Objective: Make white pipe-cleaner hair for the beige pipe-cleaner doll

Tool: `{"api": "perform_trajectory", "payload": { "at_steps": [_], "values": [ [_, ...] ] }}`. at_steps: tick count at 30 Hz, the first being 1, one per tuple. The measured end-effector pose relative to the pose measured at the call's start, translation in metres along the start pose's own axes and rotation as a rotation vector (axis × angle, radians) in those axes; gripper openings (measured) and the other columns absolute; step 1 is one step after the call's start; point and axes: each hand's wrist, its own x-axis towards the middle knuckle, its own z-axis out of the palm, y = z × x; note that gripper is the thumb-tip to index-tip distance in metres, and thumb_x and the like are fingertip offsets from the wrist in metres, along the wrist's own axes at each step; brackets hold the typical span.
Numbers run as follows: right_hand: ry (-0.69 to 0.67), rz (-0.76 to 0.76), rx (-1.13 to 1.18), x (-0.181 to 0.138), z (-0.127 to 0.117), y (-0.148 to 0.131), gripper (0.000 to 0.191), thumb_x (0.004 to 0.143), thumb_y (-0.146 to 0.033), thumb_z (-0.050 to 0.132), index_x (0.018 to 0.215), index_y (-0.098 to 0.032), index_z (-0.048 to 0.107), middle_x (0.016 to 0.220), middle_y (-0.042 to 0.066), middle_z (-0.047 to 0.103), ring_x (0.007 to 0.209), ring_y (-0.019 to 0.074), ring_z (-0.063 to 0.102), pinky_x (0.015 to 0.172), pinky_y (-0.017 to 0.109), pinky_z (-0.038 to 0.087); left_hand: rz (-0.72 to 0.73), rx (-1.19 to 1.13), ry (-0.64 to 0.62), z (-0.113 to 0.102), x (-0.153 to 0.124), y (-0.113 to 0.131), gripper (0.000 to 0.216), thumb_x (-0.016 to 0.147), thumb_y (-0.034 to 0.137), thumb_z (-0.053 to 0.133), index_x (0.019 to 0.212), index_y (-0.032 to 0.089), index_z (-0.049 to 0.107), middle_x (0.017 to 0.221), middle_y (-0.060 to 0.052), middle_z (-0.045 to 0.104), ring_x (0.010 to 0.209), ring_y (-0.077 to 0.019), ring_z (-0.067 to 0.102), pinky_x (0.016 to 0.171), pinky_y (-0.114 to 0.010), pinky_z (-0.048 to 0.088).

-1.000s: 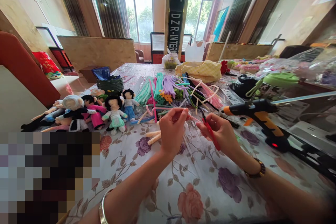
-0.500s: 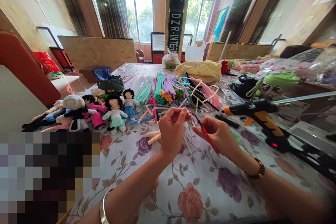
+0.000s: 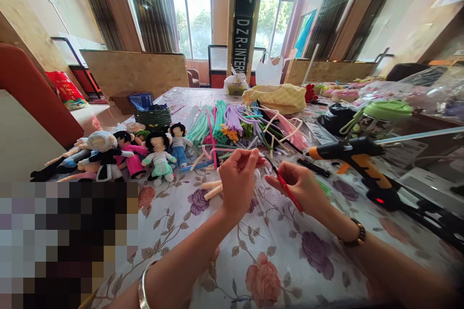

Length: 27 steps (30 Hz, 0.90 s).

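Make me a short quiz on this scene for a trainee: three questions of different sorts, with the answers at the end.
1. Multiple choice. What does the right hand hold?
A. a yellow pouch
B. a red tool
C. a green cup

2. True or false? The dolls are to the left of the left hand.

3. Short answer. What colour is the light on the glue gun?

Key: 1. B; 2. True; 3. Red.
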Motion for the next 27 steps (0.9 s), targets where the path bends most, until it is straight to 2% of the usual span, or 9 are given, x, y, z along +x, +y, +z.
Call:
{"api": "perform_trajectory", "payload": {
  "at_steps": [7, 11, 27],
  "values": [
    [-0.050, 0.062, 0.116, 0.0002, 0.0000, -0.0001, 0.047, 0.068, -0.054, 0.070, 0.060, -0.021, 0.039, 0.052, -0.007, 0.035, 0.048, 0.0075, 0.031, 0.042, 0.022, 0.024, 0.004, 0.019, 0.000, 0.0003, -0.0011, 0.0011, 0.018, 0.077, 0.033, 0.064, 0.070, 0.016, 0.063, 0.064, -0.001, 0.068, 0.064, -0.0154, 0.069, 0.068, -0.028, 0.056],
    [-0.048, 0.044, 0.105, -0.0008, -0.0002, 0.0026, 0.048, 0.067, -0.053, 0.072, 0.059, -0.021, 0.037, 0.052, -0.007, 0.033, 0.048, 0.0068, 0.029, 0.041, 0.021, 0.022, -0.004, 0.030, -0.001, -0.0001, -0.0017, 0.0013, 0.018, 0.077, 0.033, 0.064, 0.070, 0.016, 0.063, 0.064, -0.001, 0.067, 0.063, -0.0154, 0.069, 0.069, -0.028, 0.056],
    [-0.067, 0.057, 0.099, -0.0005, 0.0012, 0.0057, 0.047, 0.068, -0.057, 0.069, 0.060, -0.022, 0.039, 0.048, -0.006, 0.041, 0.044, 0.0086, 0.039, 0.039, 0.022, 0.030, 0.015, 0.036, -0.009, -0.0001, -0.0004, -0.0016, 0.017, 0.077, 0.033, 0.064, 0.070, 0.017, 0.062, 0.064, 0.000, 0.068, 0.064, -0.0155, 0.068, 0.069, -0.028, 0.055]
  ]
}}
